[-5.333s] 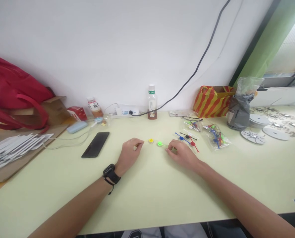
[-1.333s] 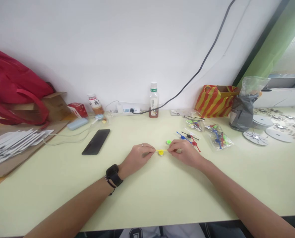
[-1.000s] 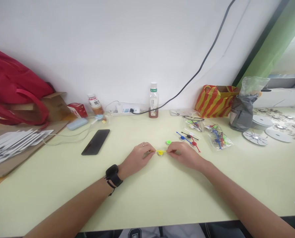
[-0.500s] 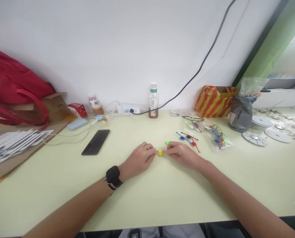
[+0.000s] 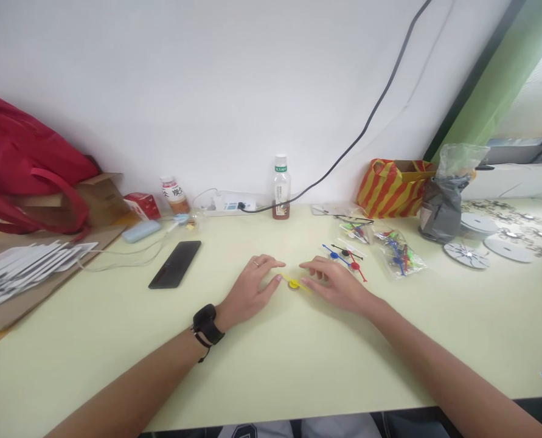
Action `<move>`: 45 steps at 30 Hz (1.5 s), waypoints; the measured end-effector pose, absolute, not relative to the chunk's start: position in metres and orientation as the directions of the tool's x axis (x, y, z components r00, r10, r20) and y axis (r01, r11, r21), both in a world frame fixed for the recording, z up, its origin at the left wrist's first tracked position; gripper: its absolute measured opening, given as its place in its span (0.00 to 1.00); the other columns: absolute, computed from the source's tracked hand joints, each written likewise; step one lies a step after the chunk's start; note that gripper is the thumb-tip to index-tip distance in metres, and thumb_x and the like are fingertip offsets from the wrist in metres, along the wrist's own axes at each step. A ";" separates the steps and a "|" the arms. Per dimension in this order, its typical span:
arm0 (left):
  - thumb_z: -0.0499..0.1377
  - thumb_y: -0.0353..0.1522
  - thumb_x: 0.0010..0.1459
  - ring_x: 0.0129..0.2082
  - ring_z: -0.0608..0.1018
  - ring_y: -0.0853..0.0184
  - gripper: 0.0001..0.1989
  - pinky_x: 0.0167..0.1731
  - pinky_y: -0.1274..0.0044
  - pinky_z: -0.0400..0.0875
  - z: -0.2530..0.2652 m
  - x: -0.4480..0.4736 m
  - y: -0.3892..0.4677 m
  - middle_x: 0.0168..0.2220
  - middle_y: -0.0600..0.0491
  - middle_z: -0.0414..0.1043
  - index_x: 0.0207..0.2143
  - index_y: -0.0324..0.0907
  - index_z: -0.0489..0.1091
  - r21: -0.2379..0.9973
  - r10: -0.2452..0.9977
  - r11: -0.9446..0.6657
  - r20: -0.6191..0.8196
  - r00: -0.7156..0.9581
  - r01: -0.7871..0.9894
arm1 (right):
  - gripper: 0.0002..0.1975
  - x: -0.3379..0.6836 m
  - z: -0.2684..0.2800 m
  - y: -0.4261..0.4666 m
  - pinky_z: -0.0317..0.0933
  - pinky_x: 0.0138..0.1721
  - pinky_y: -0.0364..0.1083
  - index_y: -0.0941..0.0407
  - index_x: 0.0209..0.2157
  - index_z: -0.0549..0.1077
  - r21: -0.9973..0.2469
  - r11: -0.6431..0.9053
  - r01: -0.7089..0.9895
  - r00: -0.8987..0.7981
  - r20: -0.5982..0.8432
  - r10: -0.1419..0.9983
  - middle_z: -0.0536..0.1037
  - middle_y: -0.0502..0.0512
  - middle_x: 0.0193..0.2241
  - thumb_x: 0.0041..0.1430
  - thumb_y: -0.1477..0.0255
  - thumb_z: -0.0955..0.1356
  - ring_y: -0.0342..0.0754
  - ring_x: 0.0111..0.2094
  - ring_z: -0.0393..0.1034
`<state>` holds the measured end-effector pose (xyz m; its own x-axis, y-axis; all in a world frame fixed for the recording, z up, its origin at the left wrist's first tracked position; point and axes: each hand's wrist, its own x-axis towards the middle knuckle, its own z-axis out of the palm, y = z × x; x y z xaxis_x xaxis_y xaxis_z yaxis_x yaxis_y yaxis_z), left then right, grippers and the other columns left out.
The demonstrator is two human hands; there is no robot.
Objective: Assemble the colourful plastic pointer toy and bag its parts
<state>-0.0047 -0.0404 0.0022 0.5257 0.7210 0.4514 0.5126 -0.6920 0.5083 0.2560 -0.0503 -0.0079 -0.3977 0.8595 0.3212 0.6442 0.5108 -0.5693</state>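
Lying on the pale table [image 5: 271, 365], a yellow spinner [image 5: 293, 284] points one end toward the left hand [image 5: 251, 285] and the other toward the right hand [image 5: 337, 285]. Each hand's thumb and forefinger stand parted, unclenched; whether either thumb touches the spinner, I cannot tell.

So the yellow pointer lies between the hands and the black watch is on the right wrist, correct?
Not quite: the head view shows the black watch on the left wrist; the yellow pointer does lie between left hand and right hand.
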 end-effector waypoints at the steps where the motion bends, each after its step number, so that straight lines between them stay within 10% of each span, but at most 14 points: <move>1: 0.53 0.31 0.71 0.53 0.73 0.59 0.13 0.57 0.64 0.65 0.002 -0.005 -0.039 0.50 0.49 0.73 0.54 0.48 0.72 0.526 0.738 -0.675 0.460 0.494 0.518 | 0.19 0.254 -0.009 -0.051 0.63 0.34 0.46 0.55 0.56 0.76 -0.587 0.465 0.663 -0.337 0.321 0.885 0.78 0.54 0.34 0.67 0.64 0.68 0.48 0.32 0.72; 12: 0.55 0.37 0.71 0.54 0.72 0.57 0.16 0.58 0.63 0.66 0.003 -0.006 -0.041 0.52 0.47 0.74 0.58 0.48 0.72 0.531 0.728 -0.675 0.367 0.578 0.512 | 0.23 0.245 -0.012 -0.059 0.60 0.31 0.47 0.56 0.61 0.70 -0.583 0.343 0.737 -0.195 0.302 0.933 0.77 0.49 0.25 0.70 0.62 0.64 0.47 0.25 0.71; 21: 0.60 0.41 0.68 0.63 0.67 0.54 0.29 0.62 0.59 0.65 0.008 -0.007 -0.046 0.62 0.47 0.69 0.69 0.51 0.61 0.560 0.662 -0.702 0.287 0.692 0.439 | 0.21 0.248 -0.012 -0.059 0.66 0.41 0.48 0.51 0.63 0.69 -0.509 0.507 0.696 -0.399 0.312 0.862 0.75 0.57 0.42 0.70 0.72 0.63 0.49 0.38 0.73; 27: 0.54 0.37 0.72 0.59 0.71 0.57 0.19 0.61 0.60 0.67 0.003 -0.006 -0.043 0.57 0.47 0.74 0.62 0.49 0.69 0.607 0.720 -0.668 0.381 0.581 0.430 | 0.09 0.245 -0.015 -0.057 0.64 0.38 0.46 0.52 0.42 0.79 -0.515 0.540 0.665 -0.443 0.309 0.841 0.75 0.56 0.41 0.68 0.75 0.66 0.47 0.37 0.73; 35: 0.55 0.41 0.71 0.56 0.78 0.59 0.19 0.56 0.65 0.74 -0.001 -0.009 -0.034 0.59 0.46 0.75 0.61 0.48 0.71 0.938 0.795 -0.309 0.166 0.584 0.154 | 0.13 0.242 -0.003 -0.062 0.65 0.36 0.46 0.51 0.45 0.80 -0.655 0.603 0.456 -0.509 0.363 0.780 0.77 0.57 0.39 0.71 0.72 0.63 0.49 0.37 0.73; 45: 0.71 0.38 0.57 0.40 0.82 0.63 0.15 0.42 0.70 0.77 -0.002 -0.006 -0.035 0.42 0.47 0.80 0.44 0.41 0.77 0.998 0.811 -0.069 0.057 0.583 -0.001 | 0.16 0.239 0.001 -0.067 0.69 0.43 0.49 0.48 0.57 0.74 -0.674 0.634 0.380 -0.399 0.499 0.769 0.73 0.60 0.49 0.70 0.70 0.65 0.51 0.44 0.71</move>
